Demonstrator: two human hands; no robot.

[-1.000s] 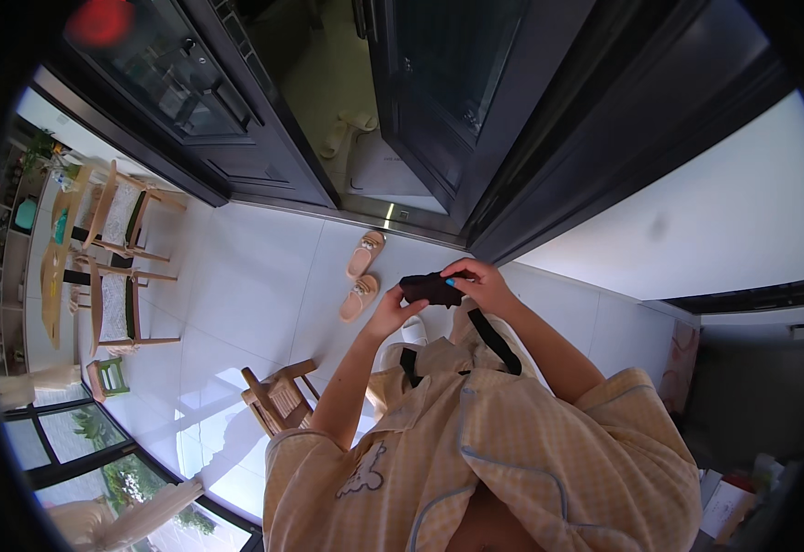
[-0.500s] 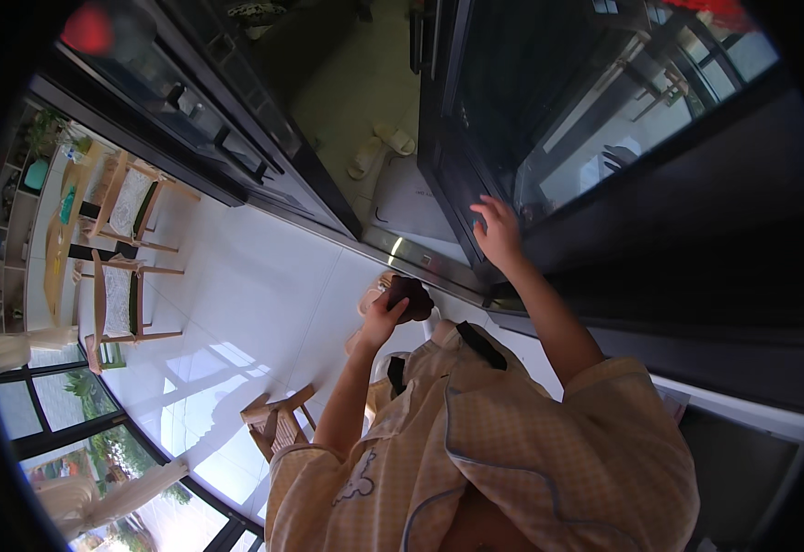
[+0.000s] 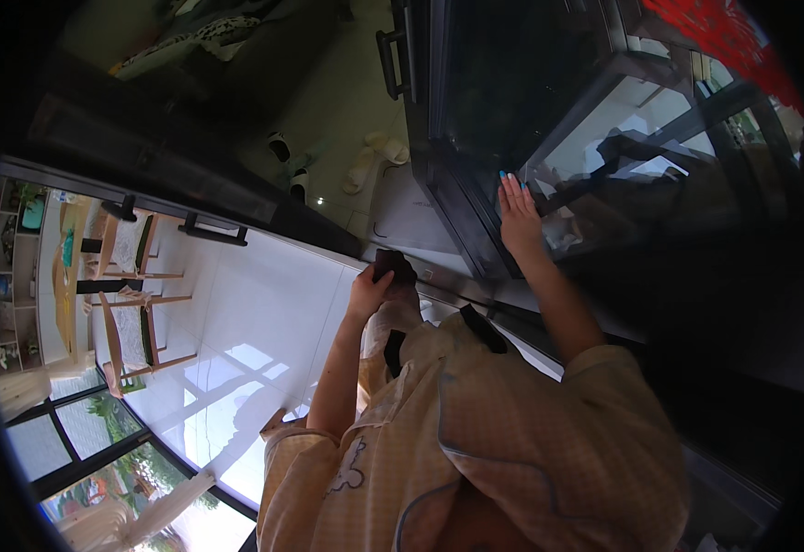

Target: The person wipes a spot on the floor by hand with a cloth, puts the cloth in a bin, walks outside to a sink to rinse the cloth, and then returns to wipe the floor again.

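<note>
My left hand (image 3: 368,293) is closed round a dark maroon bundle (image 3: 398,273) that looks like bunched cloth, held low in front of me above the door sill. My right hand (image 3: 518,216) has its fingers stretched out and lies flat against the dark frame and glass of the right door (image 3: 476,198). On the other side, the left dark-framed door (image 3: 209,184) with its black handle (image 3: 216,229) stands at an angle to the doorway. Between the two doors a grey mat (image 3: 411,216) lies just past the sill.
Light slippers (image 3: 365,166) and dark slippers (image 3: 298,179) lie on the floor beyond the doorway. To the left are wooden chairs (image 3: 135,336), a table (image 3: 71,267) and shelves (image 3: 6,313). Red fringe (image 3: 729,41) hangs at the upper right.
My right hand has gone from raised and curled to flat against the right door. The left door now lies at a different angle, showing more floor beyond. My left hand still holds the bundle.
</note>
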